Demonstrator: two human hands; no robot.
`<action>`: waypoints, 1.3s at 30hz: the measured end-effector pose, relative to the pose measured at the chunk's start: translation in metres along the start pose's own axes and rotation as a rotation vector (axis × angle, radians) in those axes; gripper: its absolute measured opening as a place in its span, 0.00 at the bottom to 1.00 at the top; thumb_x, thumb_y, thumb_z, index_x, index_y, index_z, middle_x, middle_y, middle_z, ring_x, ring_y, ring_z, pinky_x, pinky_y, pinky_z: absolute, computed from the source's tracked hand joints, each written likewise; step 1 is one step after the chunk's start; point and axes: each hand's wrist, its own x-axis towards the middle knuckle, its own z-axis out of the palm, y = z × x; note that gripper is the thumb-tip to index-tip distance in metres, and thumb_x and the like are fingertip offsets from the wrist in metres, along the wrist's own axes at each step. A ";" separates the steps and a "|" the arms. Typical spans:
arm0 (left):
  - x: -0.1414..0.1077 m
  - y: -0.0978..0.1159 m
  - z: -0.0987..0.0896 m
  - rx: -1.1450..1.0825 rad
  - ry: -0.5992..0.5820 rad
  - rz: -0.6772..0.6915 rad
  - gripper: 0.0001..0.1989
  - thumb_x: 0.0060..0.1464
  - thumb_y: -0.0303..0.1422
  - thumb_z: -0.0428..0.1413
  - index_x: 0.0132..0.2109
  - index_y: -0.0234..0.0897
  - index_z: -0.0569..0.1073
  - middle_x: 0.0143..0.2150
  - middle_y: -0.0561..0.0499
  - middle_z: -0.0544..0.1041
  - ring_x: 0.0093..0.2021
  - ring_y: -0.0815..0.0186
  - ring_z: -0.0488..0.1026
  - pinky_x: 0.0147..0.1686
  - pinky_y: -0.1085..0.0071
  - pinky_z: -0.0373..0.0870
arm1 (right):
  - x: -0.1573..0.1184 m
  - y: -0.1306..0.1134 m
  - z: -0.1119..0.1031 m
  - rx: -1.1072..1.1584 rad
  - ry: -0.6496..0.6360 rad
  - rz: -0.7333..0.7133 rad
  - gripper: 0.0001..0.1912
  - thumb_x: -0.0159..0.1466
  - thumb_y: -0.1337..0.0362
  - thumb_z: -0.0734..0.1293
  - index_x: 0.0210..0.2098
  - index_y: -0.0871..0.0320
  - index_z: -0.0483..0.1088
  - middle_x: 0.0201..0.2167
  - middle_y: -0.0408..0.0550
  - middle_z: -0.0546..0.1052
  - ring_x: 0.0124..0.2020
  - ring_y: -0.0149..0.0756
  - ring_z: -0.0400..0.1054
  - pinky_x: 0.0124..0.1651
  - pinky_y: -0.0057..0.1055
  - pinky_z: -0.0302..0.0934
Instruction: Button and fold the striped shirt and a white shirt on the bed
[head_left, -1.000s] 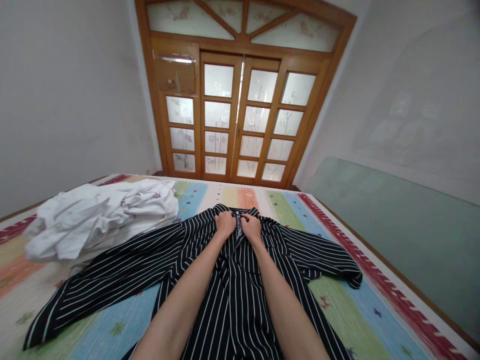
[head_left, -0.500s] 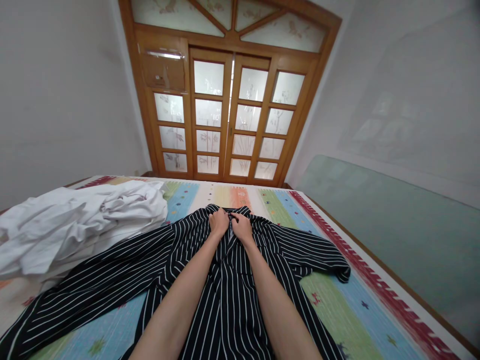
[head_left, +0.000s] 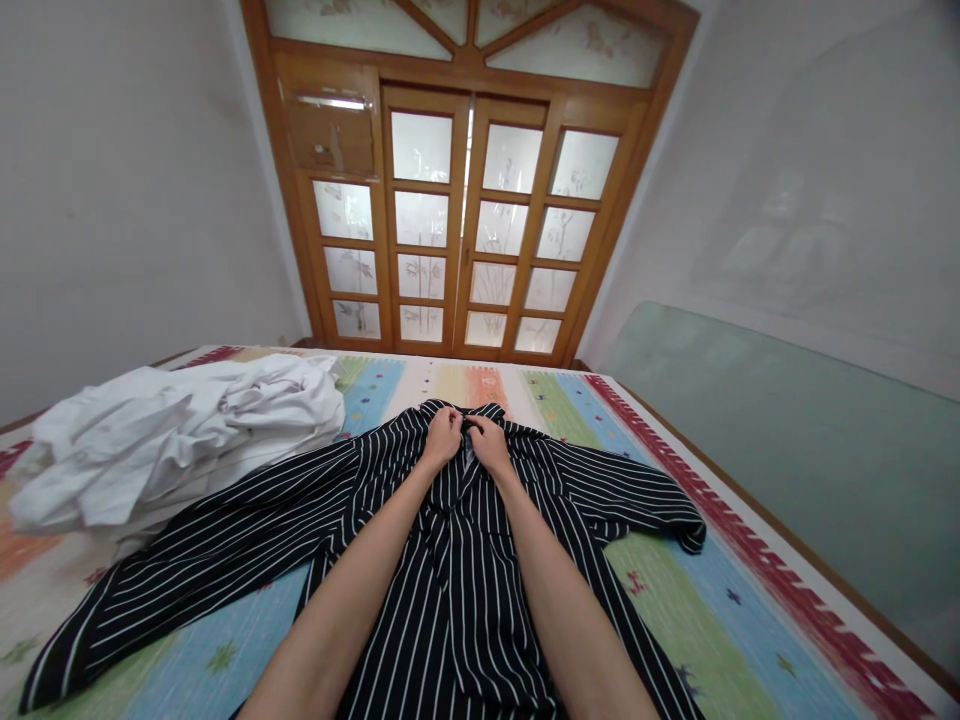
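Note:
A black shirt with white stripes [head_left: 480,590] lies spread on a colourful patterned bed cover [head_left: 675,620], its collar at the far end and its sleeves out to both sides. My left hand [head_left: 444,436] pinches the cloth at the left of the collar opening. Close beside it, my right hand [head_left: 489,444] has its fingers closed on the right edge of the same opening. The fingertips nearly meet just below the collar, and the small part between them is too fine to make out.
A crumpled pile of white cloth [head_left: 187,430] lies on the bed at the left, next to the shirt's left sleeve. A pale green headboard [head_left: 787,430] runs along the right side. Wooden doors with glass panes [head_left: 461,230] stand beyond the bed.
The view has shifted slightly, so the bed, shirt and white cloth sit a little further right. Both hands keep their hold at the collar, with only slight finger movement.

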 end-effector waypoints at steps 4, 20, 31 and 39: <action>-0.005 -0.004 0.000 -0.071 0.014 0.013 0.05 0.58 0.27 0.49 0.35 0.37 0.69 0.37 0.47 0.76 0.38 0.63 0.74 0.42 0.67 0.70 | 0.001 -0.002 -0.001 0.043 0.020 -0.025 0.14 0.59 0.68 0.60 0.37 0.56 0.78 0.37 0.49 0.78 0.41 0.38 0.71 0.51 0.36 0.63; -0.009 0.002 -0.005 -0.112 0.008 0.041 0.05 0.57 0.27 0.52 0.35 0.36 0.72 0.37 0.48 0.77 0.38 0.65 0.74 0.44 0.67 0.70 | 0.003 -0.001 -0.005 0.173 0.029 0.060 0.09 0.58 0.62 0.65 0.32 0.58 0.77 0.32 0.48 0.81 0.35 0.38 0.73 0.43 0.34 0.66; -0.011 0.001 -0.002 -0.043 0.016 0.054 0.05 0.58 0.26 0.51 0.36 0.35 0.72 0.38 0.46 0.76 0.40 0.63 0.74 0.45 0.66 0.70 | 0.006 0.003 -0.004 0.252 0.028 0.143 0.10 0.57 0.64 0.64 0.31 0.59 0.78 0.33 0.49 0.81 0.38 0.40 0.74 0.47 0.36 0.66; -0.013 0.001 -0.002 -0.024 0.019 0.063 0.04 0.57 0.26 0.52 0.37 0.36 0.71 0.37 0.47 0.76 0.38 0.64 0.74 0.43 0.66 0.71 | 0.007 0.004 -0.005 0.282 0.019 0.136 0.10 0.57 0.63 0.64 0.30 0.58 0.77 0.33 0.48 0.81 0.38 0.40 0.74 0.47 0.36 0.66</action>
